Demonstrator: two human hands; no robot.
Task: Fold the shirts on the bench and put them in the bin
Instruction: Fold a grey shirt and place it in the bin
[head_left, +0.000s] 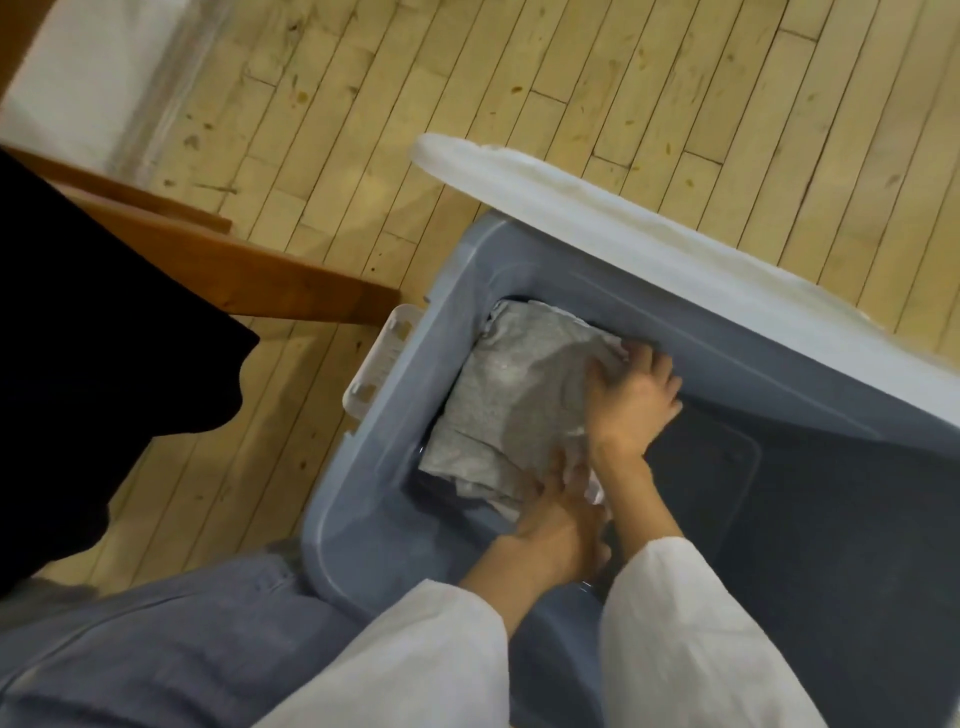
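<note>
Head view: folded grey shirt (519, 395) lies inside the bin (363, 499), at its left end, on top of darker cloth I can't identify. Both hands reach in, probably to set it down flat so the fold keeps. Right hand (634, 400) sits on the shirt's far right edge with fingers curled over it, gripping. Left hand (556, 519) is at the near edge, fingertips buried in fabric, so can't tell its grip. Everything is motion-blurred. White lid (597, 218) leans off the bin's far rim, keeping the opening free. Black garment (93, 322) hangs over the bench (291, 280), likely next to fold, but it is cut off at the left.
</note>
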